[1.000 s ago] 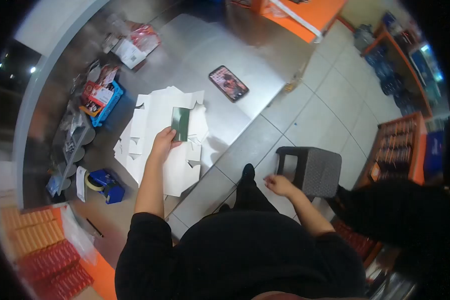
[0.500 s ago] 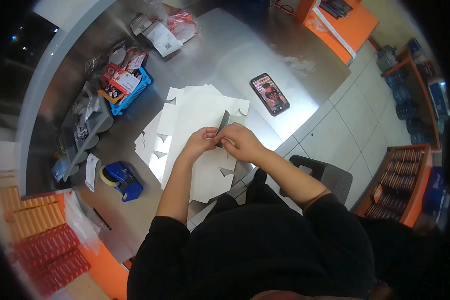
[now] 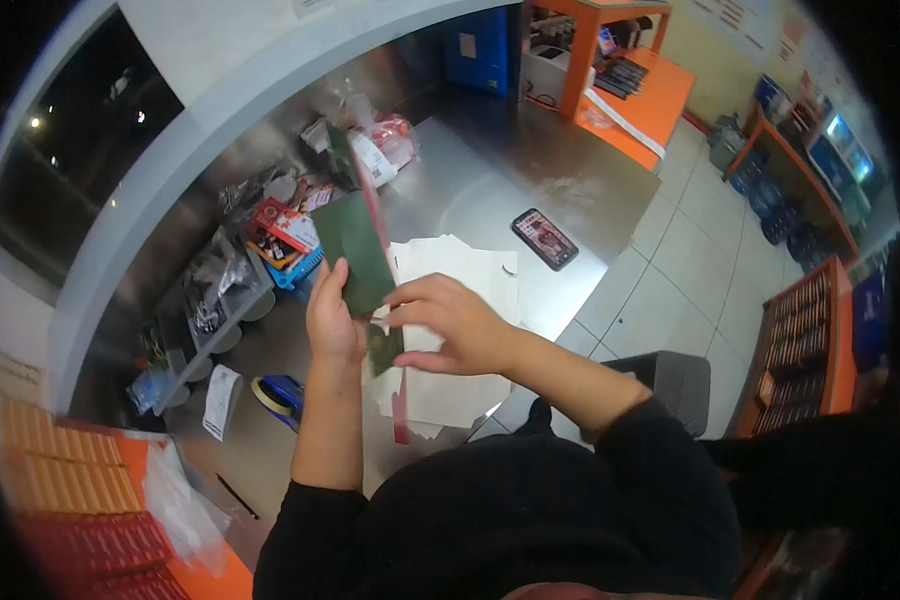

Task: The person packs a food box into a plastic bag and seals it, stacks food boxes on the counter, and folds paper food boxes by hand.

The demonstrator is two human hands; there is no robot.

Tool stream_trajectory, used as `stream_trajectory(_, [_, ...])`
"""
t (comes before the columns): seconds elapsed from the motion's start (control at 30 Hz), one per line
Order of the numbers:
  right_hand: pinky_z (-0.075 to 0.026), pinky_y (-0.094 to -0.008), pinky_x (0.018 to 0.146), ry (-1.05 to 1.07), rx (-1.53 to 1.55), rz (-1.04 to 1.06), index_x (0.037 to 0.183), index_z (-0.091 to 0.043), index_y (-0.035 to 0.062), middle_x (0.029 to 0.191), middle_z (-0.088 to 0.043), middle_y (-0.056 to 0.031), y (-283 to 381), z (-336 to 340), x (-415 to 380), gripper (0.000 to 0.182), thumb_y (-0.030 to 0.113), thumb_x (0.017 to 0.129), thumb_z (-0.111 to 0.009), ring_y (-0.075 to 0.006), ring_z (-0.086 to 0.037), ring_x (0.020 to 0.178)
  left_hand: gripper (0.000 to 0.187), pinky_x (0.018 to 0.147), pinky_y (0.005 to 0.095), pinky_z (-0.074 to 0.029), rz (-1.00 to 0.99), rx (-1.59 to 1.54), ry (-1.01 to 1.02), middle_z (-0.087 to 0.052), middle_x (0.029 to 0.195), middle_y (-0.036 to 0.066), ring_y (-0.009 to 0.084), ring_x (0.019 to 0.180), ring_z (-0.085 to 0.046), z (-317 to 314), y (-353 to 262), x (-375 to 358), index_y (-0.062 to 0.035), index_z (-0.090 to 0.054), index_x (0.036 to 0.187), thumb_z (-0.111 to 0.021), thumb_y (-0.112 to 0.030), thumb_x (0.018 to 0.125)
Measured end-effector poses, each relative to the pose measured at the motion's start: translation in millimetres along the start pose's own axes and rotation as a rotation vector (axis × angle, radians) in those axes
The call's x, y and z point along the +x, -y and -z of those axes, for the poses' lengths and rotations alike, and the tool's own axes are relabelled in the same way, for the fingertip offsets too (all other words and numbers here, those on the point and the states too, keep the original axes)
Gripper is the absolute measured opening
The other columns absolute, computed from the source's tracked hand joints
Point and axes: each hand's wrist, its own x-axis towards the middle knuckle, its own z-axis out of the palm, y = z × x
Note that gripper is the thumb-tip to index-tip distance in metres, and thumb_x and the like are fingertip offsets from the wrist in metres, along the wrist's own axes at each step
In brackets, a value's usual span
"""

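A green folded carton (image 3: 353, 250) with pink edges is raised above the steel table. My left hand (image 3: 334, 312) grips its left side, the thumb lying on the green face. At the carton's lower right, my right hand (image 3: 450, 325) has its fingers bent with a gap between thumb and fingers; the fingertips are at the carton's edge. Below and behind them lies a stack of white flat cartons (image 3: 460, 290). To its right a phone (image 3: 545, 238) rests with its screen lit.
On the left are a blue basket of packets (image 3: 295, 262), a tape dispenser (image 3: 278, 398), a paper slip (image 3: 221, 402) and a black pen (image 3: 237, 496). Plastic packets (image 3: 390, 145) lie at the back. A dark stool (image 3: 660, 385) stands on the right.
The carton has been lifted off the stack and swung left and up, its green side now showing. Both hands have moved apart, and the view has tilted upward.
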Motion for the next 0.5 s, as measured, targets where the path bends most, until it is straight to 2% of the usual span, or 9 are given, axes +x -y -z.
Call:
stream_trajectory(0.03, [-0.043, -0.0374, 0.082, -0.023, -0.015, 0.001, 0.104, -0.056, 0.0118, 0.109, -0.055, -0.0087, 10, -5, 7, 0.046, 0.018, 0.063, -0.077, -0.0284, -0.053, 0.096, 0.03, 0.082, 0.0354, -0.047, -0.073, -0.019, 0.009, -0.057, 0.108, 0.01, 0.0212, 0.095, -0.059, -3, -4, -11, -0.0076, -0.046, 0.12, -0.036, -0.02, 0.094])
stream_trajectory(0.1, [-0.042, -0.0368, 0.078, 0.057, -0.229, 0.135, 0.105, -0.056, 0.0139, 0.105, -0.055, -0.0053, 25, -12, 19, 0.048, 0.023, 0.063, -0.076, -0.0255, -0.052, 0.092, 0.03, 0.082, 0.0354, -0.047, -0.088, -0.091, -0.013, -0.057, 0.108, 0.01, 0.0211, 0.094, -0.059, -8, -15, -32, -0.008, -0.045, 0.12, -0.035, -0.021, 0.095])
stream_trajectory(0.17, [-0.041, -0.0365, 0.077, 0.055, -0.264, 0.181, 0.105, -0.056, 0.0141, 0.102, -0.055, -0.0042, 40, -18, 23, 0.048, 0.025, 0.063, -0.076, -0.0247, -0.051, 0.09, 0.029, 0.083, 0.0354, -0.047, -0.103, -0.179, -0.05, -0.057, 0.107, 0.01, 0.0211, 0.093, -0.059, -3, -22, -50, -0.0085, -0.045, 0.12, -0.035, -0.023, 0.096])
stream_trajectory(0.23, [-0.041, -0.0362, 0.076, 0.069, -0.283, 0.216, 0.105, -0.056, 0.0143, 0.1, -0.054, -0.003, 53, -24, 25, 0.048, 0.026, 0.063, -0.075, -0.0239, -0.051, 0.088, 0.034, 0.089, 0.0334, -0.043, -0.126, -0.131, -0.002, -0.052, 0.116, 0.01, 0.0202, 0.103, -0.054, 4, -30, -66, -0.0051, -0.036, 0.127, -0.033, -0.02, 0.097])
stream_trajectory(0.27, [-0.041, -0.0363, 0.076, 0.1, -0.264, 0.219, 0.105, -0.057, 0.0143, 0.098, -0.054, -0.003, 59, -26, 26, 0.047, 0.026, 0.063, -0.074, -0.024, -0.051, 0.089, 0.033, 0.09, 0.0337, -0.042, -0.117, -0.103, -0.083, -0.052, 0.116, 0.01, 0.0201, 0.104, -0.054, 1, -32, -73, -0.0055, -0.036, 0.126, -0.033, -0.022, 0.098])
stream_trajectory(0.37, [-0.043, -0.0367, 0.075, 0.105, -0.221, 0.254, 0.102, -0.058, 0.0116, 0.096, -0.055, -0.0053, 74, -27, 27, 0.044, 0.023, 0.063, -0.076, -0.0257, -0.053, 0.088, 0.033, 0.086, 0.0331, -0.044, -0.206, -0.132, -0.033, -0.053, 0.114, 0.01, 0.0204, 0.101, -0.055, -2, -37, -86, -0.0055, -0.037, 0.125, -0.034, -0.023, 0.098])
stream_trajectory(0.4, [-0.045, -0.0372, 0.076, -0.011, -0.195, 0.241, 0.101, -0.058, 0.0099, 0.098, -0.056, -0.0075, 78, -22, 27, 0.043, 0.019, 0.063, -0.076, -0.0268, -0.054, 0.09, 0.031, 0.081, 0.0315, -0.047, -0.248, -0.024, -0.004, -0.054, 0.112, 0.009, 0.0188, 0.097, -0.057, 5, -35, -89, -0.0052, -0.039, 0.122, -0.037, -0.024, 0.097])
stream_trajectory(0.47, [-0.048, -0.0374, 0.076, -0.204, -0.194, 0.223, 0.098, -0.058, 0.0061, 0.098, -0.059, -0.0122, 87, -17, 34, 0.038, 0.012, 0.064, -0.075, -0.0285, -0.058, 0.091, 0.03, 0.08, 0.0289, -0.047, -0.427, 0.1, -0.121, -0.056, 0.104, 0.006, 0.0146, 0.094, -0.056, -16, -27, -91, -0.0038, -0.043, 0.118, -0.051, -0.018, 0.093])
stream_trajectory(0.5, [-0.049, -0.0372, 0.076, -0.281, -0.235, 0.196, 0.096, -0.059, 0.0041, 0.098, -0.06, -0.0148, 90, -12, 35, 0.035, 0.008, 0.065, -0.074, -0.0293, -0.06, 0.091, 0.028, 0.082, 0.0275, -0.045, -0.584, 0.521, -0.024, -0.056, 0.103, 0.006, 0.0138, 0.095, -0.054, 16, -5, -87, -0.0025, -0.048, 0.113, -0.058, -0.011, 0.088])
